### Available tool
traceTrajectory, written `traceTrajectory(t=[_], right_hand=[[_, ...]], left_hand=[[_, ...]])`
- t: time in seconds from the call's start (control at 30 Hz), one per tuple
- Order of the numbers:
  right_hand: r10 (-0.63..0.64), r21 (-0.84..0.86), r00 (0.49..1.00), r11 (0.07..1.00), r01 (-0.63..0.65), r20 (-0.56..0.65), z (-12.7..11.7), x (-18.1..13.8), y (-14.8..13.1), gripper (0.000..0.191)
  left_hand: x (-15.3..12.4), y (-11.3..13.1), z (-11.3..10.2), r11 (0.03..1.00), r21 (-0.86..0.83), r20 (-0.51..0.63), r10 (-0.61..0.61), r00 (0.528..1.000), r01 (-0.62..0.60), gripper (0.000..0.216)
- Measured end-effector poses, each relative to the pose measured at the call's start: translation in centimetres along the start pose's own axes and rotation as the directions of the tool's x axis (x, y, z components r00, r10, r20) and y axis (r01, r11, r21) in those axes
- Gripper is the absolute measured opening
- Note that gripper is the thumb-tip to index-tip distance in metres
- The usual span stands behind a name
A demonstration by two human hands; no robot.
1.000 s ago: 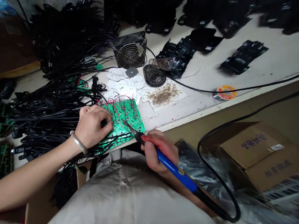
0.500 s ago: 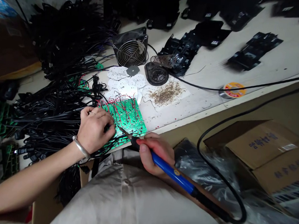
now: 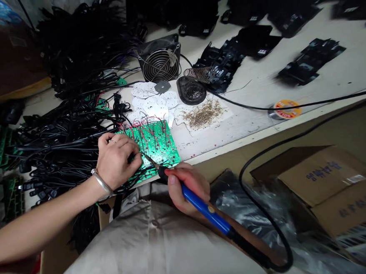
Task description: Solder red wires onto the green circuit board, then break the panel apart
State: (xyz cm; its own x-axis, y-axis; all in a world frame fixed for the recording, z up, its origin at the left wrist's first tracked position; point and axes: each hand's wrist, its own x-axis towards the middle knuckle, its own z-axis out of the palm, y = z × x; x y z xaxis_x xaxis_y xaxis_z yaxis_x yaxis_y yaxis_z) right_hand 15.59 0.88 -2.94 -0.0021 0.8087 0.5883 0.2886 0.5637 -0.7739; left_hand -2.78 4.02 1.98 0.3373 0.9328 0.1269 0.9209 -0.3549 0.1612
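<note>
A green circuit board (image 3: 157, 141) with red wires lies at the table's near edge. My left hand (image 3: 116, 160), with a ring and a silver bracelet, is closed and pinches something small and dark against the board's left side. My right hand (image 3: 185, 186) grips a blue-handled soldering iron (image 3: 207, 211). Its metal tip (image 3: 146, 158) points left and touches the board just beside my left fingers. The iron's black cord (image 3: 260, 201) loops off to the right.
A heap of black cables (image 3: 65, 116) fills the left of the table. Behind the board are white round boards (image 3: 155, 104), a small fan (image 3: 160, 62), a black sponge dish (image 3: 191, 91), metal scraps on paper (image 3: 203, 113), a solder reel (image 3: 285, 108), black plastic parts (image 3: 310, 58). Cardboard box (image 3: 330, 180) at right.
The iron's tip has moved left along the board to my left fingers, and my right hand shifted left with it. My left hand stays pinched on the board.
</note>
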Motion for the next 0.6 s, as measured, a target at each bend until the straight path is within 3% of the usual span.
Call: traceTrajectory(t=[0.6], right_hand=[[-0.002, 0.025, 1.0, 1.0, 0.002, -0.014, 0.11, -0.16, 0.15, 0.012]], left_hand=[[0.03, 0.38, -0.25, 0.999, 0.023, 0.035, -0.031, 0.999, 0.03, 0.015]])
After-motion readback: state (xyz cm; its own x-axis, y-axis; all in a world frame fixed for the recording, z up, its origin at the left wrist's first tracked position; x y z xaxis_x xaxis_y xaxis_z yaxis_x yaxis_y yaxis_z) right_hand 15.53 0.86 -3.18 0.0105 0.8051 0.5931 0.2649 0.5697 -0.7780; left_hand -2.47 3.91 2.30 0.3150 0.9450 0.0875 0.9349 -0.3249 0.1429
